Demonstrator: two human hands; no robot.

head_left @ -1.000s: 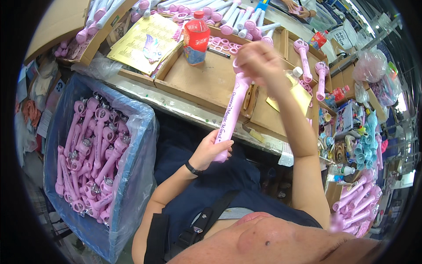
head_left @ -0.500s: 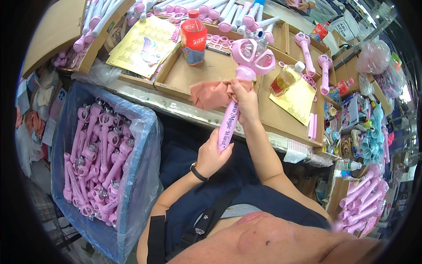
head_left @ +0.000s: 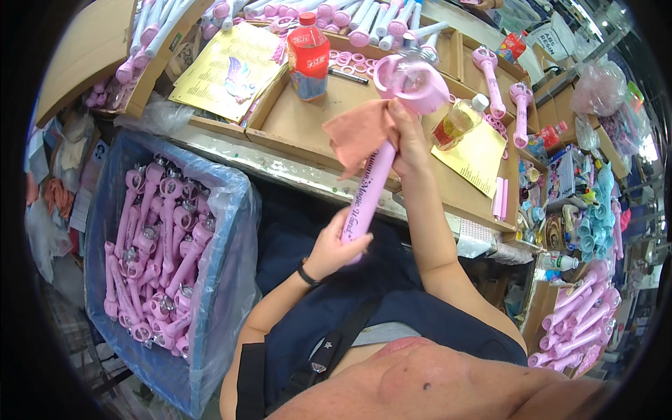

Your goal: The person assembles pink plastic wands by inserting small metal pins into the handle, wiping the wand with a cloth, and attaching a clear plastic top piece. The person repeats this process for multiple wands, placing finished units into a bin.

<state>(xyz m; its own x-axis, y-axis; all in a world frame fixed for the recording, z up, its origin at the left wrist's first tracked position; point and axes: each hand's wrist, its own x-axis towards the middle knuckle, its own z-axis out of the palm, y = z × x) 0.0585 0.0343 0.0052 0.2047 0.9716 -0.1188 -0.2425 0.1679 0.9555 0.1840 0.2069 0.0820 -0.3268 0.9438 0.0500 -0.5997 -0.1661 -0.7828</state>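
Left hand: I see my left hand (head_left: 334,246) wrapped shut around the bottom end of the wand (head_left: 378,183), thumb over the shaft, a dark band on the wrist, forearm coming up from 6 o'clock.
Right hand: my right hand (head_left: 408,140) grips the shaft just under the head, pinning the cloth (head_left: 355,133) against it; the arm runs down toward 5 o'clock.
Wand: smooth pink plastic, a long round shaft with dark script, topped by a wide ring-shaped head with a clear centre. It tilts from my left hand up toward 1 o'clock, held in the air above the tray (head_left: 318,119).
Cloth: soft, salmon-coloured, crumpled, hanging at 9 o'clock of my right hand.
Tray: flat brown cardboard with low walls, beyond the hands at 12 o'clock.
Red bottle: at 11 o'clock of the cloth stands a red bottle (head_left: 308,54), upright on the tray.
Yellow bottle: a clear bottle (head_left: 458,120) of yellow liquid lies tilted at 3 o'clock of the wand's head, beside a yellow sheet (head_left: 479,154).
Bin: at 9 o'clock, a blue bin (head_left: 231,210) with a plastic liner, heaped with like pink wands (head_left: 157,252).
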